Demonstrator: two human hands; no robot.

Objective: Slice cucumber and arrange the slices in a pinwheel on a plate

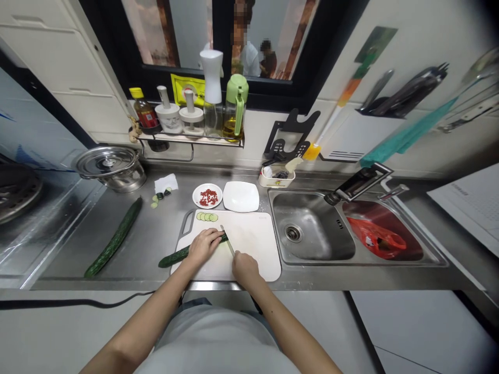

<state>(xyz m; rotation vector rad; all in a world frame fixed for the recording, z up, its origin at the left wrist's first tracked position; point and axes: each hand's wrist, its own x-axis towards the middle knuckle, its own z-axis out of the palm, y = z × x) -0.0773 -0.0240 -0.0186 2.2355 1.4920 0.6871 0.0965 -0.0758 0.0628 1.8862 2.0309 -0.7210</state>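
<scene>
The person's two bare hands work over a white cutting board (pixel 259 246) on a steel counter (pixel 152 231). The left hand (pixel 205 245) lies over the right-hand part of a dark green cucumber (pixel 175 257), its fingers bent and closed on it. The cucumber lies obliquely, its left end projecting past the board's left edge. The right hand (pixel 245 267) has its fingers wrapped around the handle of a knife (pixel 228 241); the blade points away from the person and crosses the cucumber's right end. Whether the edge is in the flesh cannot be told.

Near the board's upper left corner, pale round slices (pixel 207 216) overlap in a row. Just beyond the board stand a round dish (pixel 196 197) of small red pieces and, beside it on the right, a bare white plate (pixel 241 196). A second cucumber (pixel 115 240) lies well apart at left, near a lidded steel pot (pixel 127 177). At right is a double sink (pixel 315 236), its farther basin holding a red plastic bag (pixel 378 239).
</scene>
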